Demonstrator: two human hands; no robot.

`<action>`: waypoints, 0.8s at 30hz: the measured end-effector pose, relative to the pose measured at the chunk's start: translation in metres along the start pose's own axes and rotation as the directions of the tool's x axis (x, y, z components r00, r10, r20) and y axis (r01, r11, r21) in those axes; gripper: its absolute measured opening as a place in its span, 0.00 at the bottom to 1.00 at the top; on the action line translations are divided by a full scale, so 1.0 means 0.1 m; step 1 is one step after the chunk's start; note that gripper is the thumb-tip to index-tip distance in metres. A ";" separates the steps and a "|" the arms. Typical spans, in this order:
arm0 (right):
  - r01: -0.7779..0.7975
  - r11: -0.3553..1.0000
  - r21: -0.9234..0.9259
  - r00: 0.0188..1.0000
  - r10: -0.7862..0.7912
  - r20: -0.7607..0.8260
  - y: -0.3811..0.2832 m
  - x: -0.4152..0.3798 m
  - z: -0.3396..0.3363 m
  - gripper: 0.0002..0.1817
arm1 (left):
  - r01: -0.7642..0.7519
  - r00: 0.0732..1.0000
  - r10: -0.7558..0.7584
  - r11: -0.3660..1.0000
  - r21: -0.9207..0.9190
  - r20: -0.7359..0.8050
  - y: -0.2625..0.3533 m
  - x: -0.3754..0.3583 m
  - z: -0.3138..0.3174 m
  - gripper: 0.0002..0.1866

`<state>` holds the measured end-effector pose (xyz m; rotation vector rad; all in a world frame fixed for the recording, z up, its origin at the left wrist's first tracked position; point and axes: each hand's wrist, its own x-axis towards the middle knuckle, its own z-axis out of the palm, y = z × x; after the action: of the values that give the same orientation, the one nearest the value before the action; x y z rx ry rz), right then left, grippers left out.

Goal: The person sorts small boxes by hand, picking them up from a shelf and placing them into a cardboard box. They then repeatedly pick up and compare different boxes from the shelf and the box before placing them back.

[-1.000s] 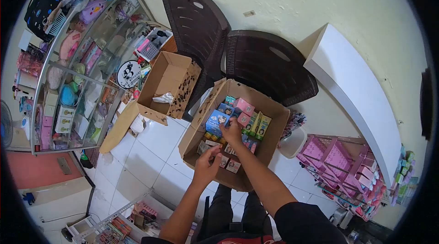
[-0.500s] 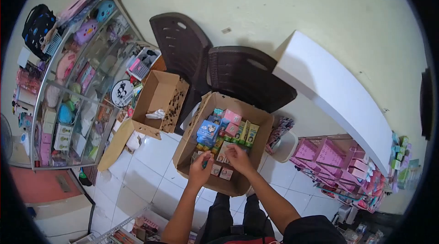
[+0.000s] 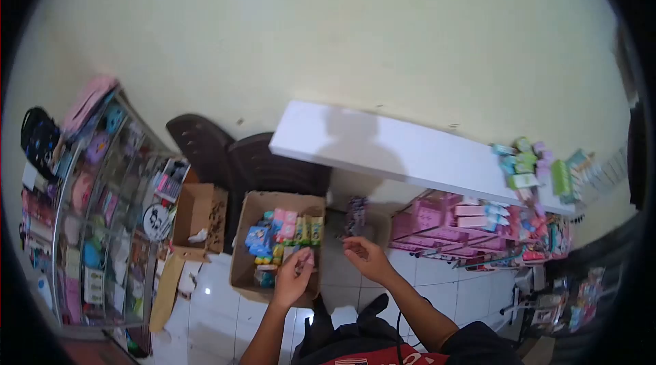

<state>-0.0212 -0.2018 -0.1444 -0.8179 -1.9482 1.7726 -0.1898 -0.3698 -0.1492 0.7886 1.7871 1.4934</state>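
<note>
My left hand (image 3: 294, 277) is above the front right part of an open cardboard box (image 3: 243, 266), its fingers curled in. A small pale pinkish thing seems to show at the fingertips, too blurred to name. My right hand (image 3: 367, 258) hangs in the air beyond the box's right side, fingers loosely bent and apart, with nothing visible in them. Inside the box lie blue packs (image 3: 260, 240), pink boxes (image 3: 285, 221) and yellow-green boxes (image 3: 309, 230). Teal and other small packs are lower down, partly hidden by my left hand.
A white shelf (image 3: 389, 153) runs along the wall, with green and purple packs (image 3: 525, 163) at its right end. Below stands a pink rack (image 3: 417, 223). Dark chairs (image 3: 280, 160), a smaller cardboard box (image 3: 193, 211) and a glass display case (image 3: 102, 194) are leftward.
The view has tilted up and turned rightward, bringing the wall shelf to the middle. My right hand has left the box for its right side; my left hand remains over the box.
</note>
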 end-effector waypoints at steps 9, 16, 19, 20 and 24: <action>0.107 0.989 -0.099 0.918 -0.137 -0.373 -0.83 -1.07 -1.42 0.17 | -0.231 0.933 0.195 0.969 0.089 0.301 0.84 -0.09 1.28 0.16; 0.078 0.865 -0.496 0.684 -0.409 -0.605 -1.26 -1.82 -2.52 0.16 | -0.513 0.735 0.437 0.858 0.003 0.519 1.59 0.09 2.49 0.16; 0.068 0.767 -0.638 0.602 -0.542 -0.586 -1.35 -2.01 -3.03 0.16 | -0.662 0.618 0.560 0.749 -0.019 0.552 1.96 0.22 3.05 0.15; 0.060 0.774 -0.631 0.593 -0.536 -0.601 -1.36 -2.05 -3.18 0.17 | -0.737 0.557 0.625 0.676 -0.022 0.547 2.09 0.27 3.22 0.15; -0.034 0.676 -0.736 0.685 -0.521 -0.509 -1.42 -2.13 -3.74 0.25 | -0.789 0.487 0.685 0.611 -0.064 0.542 2.61 0.46 3.97 0.16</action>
<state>0.3533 -0.0588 0.0667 -1.1333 -1.9994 0.3367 0.1101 -0.0602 0.0557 2.0727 1.1854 1.3656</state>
